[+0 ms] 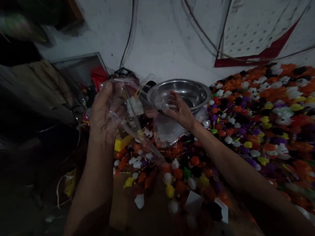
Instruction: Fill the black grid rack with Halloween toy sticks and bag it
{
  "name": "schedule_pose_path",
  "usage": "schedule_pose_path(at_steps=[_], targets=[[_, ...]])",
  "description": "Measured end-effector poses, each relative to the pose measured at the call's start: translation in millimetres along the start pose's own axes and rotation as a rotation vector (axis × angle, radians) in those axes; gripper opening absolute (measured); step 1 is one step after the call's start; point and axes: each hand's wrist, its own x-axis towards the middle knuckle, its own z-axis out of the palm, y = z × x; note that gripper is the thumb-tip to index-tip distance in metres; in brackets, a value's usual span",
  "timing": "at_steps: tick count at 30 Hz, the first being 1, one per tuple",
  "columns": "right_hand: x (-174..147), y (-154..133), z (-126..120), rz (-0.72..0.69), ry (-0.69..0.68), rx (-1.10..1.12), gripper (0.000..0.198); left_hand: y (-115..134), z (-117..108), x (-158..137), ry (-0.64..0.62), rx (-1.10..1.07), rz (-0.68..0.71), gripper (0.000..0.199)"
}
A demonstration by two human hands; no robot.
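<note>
In the head view my left hand point(102, 109) grips a clear plastic bag point(131, 123) by its upper part. The bag hangs slantwise down to the right, over small coloured figures. My right hand point(180, 111) is in front of the steel bowl point(202, 94), its fingers apart and slightly curled and its thumb toward the bag. Whether the thumb touches the bag I cannot tell. Beneath my right hand lies a stack of clear plastic point(169, 129). Small orange, white, yellow and black plastic figures point(180, 186) are scattered below both hands.
A large heap of the same figures point(270, 125) fills the right side of the table point(126, 212). White paper pieces point(194, 202) lie near the front. Behind, a calendar point(250, 30) and cables hang on the white wall point(158, 36). A yellow object point(123, 143) stands beside my left wrist.
</note>
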Motion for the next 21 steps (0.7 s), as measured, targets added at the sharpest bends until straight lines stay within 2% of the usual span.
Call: schedule_pose_path(at_steps=[2,4,5,7,9,12,16,19,21], targets=[[6,-33,-26,-0.096,0.109,0.119,0.104,10,6,-1,-0.121,-0.051,-0.118,0.026],[11,-67,-50,-0.156,0.047,0.214,0.113,23,15,-2,-0.17,-0.05,-0.119,0.026],[12,-82,-61,-0.153,-0.041,0.285,0.109,29,19,-2,-0.184,-0.048,-0.108,0.026],[16,-107,-79,-0.112,-0.209,0.487,0.089,43,26,1,-0.189,-0.043,-0.072,0.028],[19,-122,-93,-0.053,-0.284,0.651,0.068,58,30,5,-0.179,-0.037,-0.028,0.032],[25,-132,-103,0.05,-0.269,0.656,0.05,82,32,9,-0.239,0.05,-0.061,0.03],[34,-130,-108,0.157,-0.284,0.663,0.009,107,33,11,-0.3,0.323,-0.09,0.026],[35,-126,-120,0.264,-0.376,0.68,0.01,114,30,15,-0.321,0.401,-0.061,0.015],[31,-125,-128,0.307,-0.381,0.696,0.008,111,28,17,-0.367,0.39,-0.063,0.015]])
